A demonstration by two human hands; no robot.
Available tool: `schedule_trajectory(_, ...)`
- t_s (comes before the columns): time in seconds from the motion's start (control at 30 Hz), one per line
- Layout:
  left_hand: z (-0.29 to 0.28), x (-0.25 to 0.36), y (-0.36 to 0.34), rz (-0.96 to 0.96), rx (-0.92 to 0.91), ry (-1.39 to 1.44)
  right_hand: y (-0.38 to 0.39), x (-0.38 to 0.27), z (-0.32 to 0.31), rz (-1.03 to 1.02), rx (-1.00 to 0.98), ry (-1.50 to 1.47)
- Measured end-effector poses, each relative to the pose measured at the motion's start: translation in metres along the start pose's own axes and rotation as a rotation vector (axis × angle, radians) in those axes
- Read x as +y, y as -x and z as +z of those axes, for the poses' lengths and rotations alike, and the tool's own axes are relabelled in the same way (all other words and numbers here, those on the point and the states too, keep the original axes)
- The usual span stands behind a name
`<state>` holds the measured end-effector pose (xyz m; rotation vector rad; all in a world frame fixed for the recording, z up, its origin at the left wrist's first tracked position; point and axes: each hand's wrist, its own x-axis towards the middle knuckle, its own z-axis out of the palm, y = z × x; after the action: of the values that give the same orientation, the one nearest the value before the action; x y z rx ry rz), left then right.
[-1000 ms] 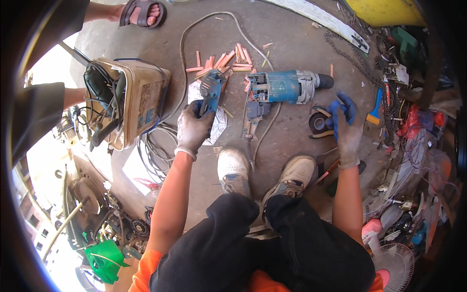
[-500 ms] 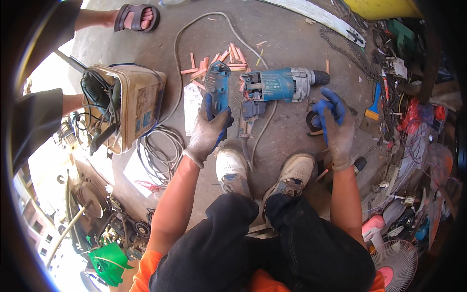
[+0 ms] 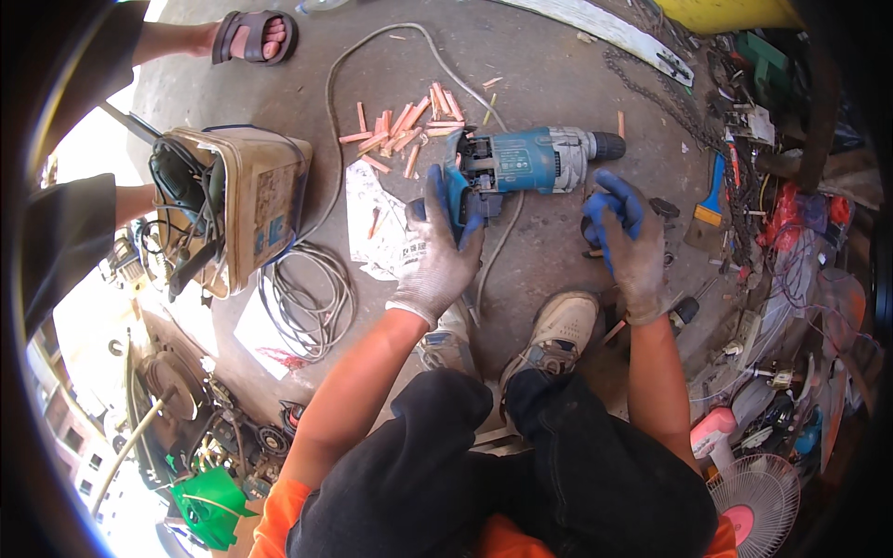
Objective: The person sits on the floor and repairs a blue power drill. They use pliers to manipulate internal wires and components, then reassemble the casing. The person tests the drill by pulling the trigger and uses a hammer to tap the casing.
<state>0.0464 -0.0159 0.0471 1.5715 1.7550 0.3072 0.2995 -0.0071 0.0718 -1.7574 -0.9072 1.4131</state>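
A blue power drill (image 3: 526, 160) with a grey front and black chuck lies on its side on the concrete floor, its rear part opened with inner parts showing. My gloved left hand (image 3: 437, 246) grips a blue handle cover (image 3: 455, 191) between thumb and fingers, against the drill's rear end. The hand hides part of the cover. My gloved right hand (image 3: 633, 242) hovers right of the drill, below the chuck, with its fingers curled toward the thumb. Whatever they may pinch is too small to make out. A grey power cord (image 3: 332, 121) loops around the drill.
Pinkish sticks (image 3: 405, 121) lie scattered behind the drill. At left stands a bucket (image 3: 244, 214) of tools, beside coiled cable (image 3: 316, 316). Another person's sandalled foot (image 3: 256, 39) is at far left. A blue scraper (image 3: 713, 195), chain (image 3: 651, 98) and pink fan (image 3: 753, 507) line the right.
My left hand has moved right with the handle cover, bringing it from beside the drill onto its rear end. A stained white sheet now shows more fully. My right hand has shifted only slightly.
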Motion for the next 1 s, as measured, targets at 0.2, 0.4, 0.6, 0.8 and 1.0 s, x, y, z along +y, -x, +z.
schedule_trajectory(0.2, 0.001, 0.019, 0.006, 0.096, -0.026, -0.203, 0.003, -0.004, 0.004, 0.035, -0.032, -0.005)
schedule_trajectory(0.4, 0.004, 0.011, 0.005, 0.112, 0.008, -0.193, 0.003, 0.000, 0.008, -0.021, -0.024, 0.040)
schedule_trajectory(0.6, 0.011, 0.012, 0.013, 0.173, 0.122, -0.178, 0.001, 0.008, 0.007, -0.067, -0.036, 0.128)
schedule_trajectory(0.8, 0.020, 0.008, 0.008, 0.197, 0.106, -0.199, 0.004, 0.008, 0.010, -0.040, -0.067, 0.139)
schedule_trajectory(1.0, 0.020, 0.007, 0.005, 0.061, 0.069, -0.137, 0.004, 0.008, 0.011, 0.000, -0.129, 0.200)
